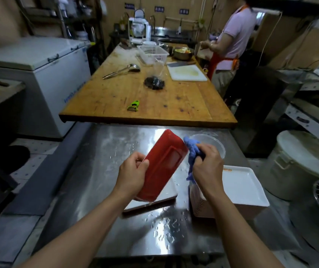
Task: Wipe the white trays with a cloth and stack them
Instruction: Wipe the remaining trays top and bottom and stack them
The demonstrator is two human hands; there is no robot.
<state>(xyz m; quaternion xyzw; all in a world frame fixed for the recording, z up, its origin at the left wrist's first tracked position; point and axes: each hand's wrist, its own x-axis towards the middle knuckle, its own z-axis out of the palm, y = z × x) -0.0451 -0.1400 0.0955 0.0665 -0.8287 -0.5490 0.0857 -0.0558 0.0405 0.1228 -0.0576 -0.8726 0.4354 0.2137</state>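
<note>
- wooden worktable point(183, 101): far half of the view, carries most of the loose containers.
- steel table point(116, 171): near, wet, water droplets point(164, 231) pooled toward the front edge.
- chest freezer point(44, 60): left of the wooden worktable, lid closed.
- lidded bucket point(298, 163): on the floor at right, lid on, contents hidden.
- stack of white trays point(245, 190): on the steel table, right side, under the right forearm. Top tray sits face up, looks wet, nothing in it.
- red-backed tray point(164, 163): held tilted above the steel table, red underside toward the camera, its inside not visible. A flat tray point(154, 202) lies on the table under its lower end.
- white plastic basket point(153, 53): far end of the wooden worktable, contents unclear.
- cutting board point(188, 72): just right of the basket, pale scraps on it.
- metal bowl point(182, 53): behind the board, holds chopped food, yellowish.
- clear round container point(211, 144): on the steel table beyond the right hand, looks empty.
- left hand point(133, 171): grips the red-backed tray's left edge, thumb on the red side.
- right hand point(207, 163): fist closed round a blue cloth point(192, 149), cloth touching the tray's right edge.
- green peeler point(133, 105): loose on the wooden worktable, near edge.
</note>
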